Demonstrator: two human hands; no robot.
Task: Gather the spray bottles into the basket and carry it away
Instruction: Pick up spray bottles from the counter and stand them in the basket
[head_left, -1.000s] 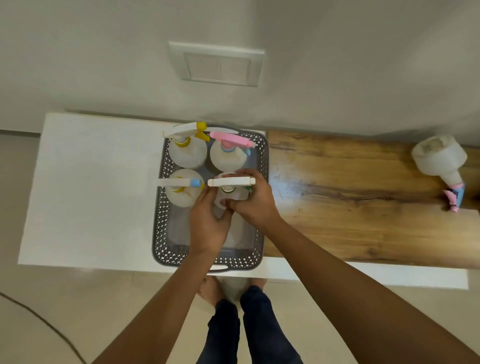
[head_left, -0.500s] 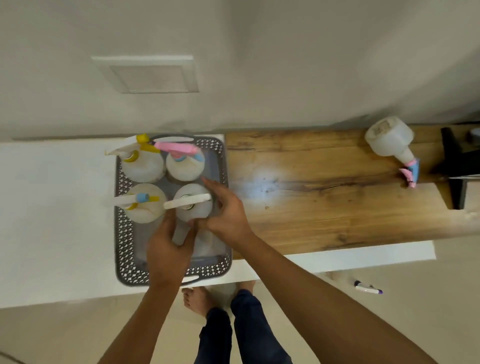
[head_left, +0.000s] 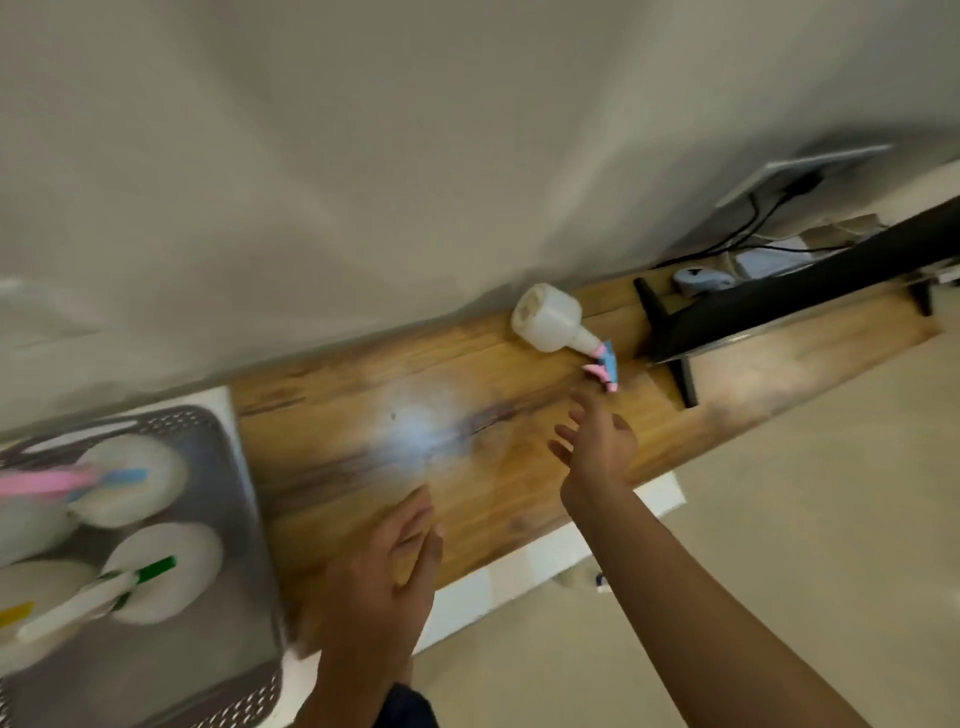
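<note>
Wooden surface (head_left: 467, 467) is filling the middle of the view, and the right hand (head_left: 597, 447) is stretching across it with fingers spread, its grip released and holding nothing. It is aiming at the last spray bottle (head_left: 553, 319), which is lying on its side near the wall, pink-and-blue trigger head (head_left: 602, 364) pointing toward the reaching fingertips; hand and nozzle are near but apart. That tipped pose is likely why the hand is coming in open and wide, ready to wrap the neck. The left hand (head_left: 384, 577) is hovering low over the near edge, grip also loose and empty, seemingly just balancing the lean. Off to the left, the grey basket (head_left: 249, 519) is sitting with several bottles (head_left: 161, 571) standing upright inside, packed close so the load carries steadily. The picture is blurred, so fine detail is uncertain.
</note>
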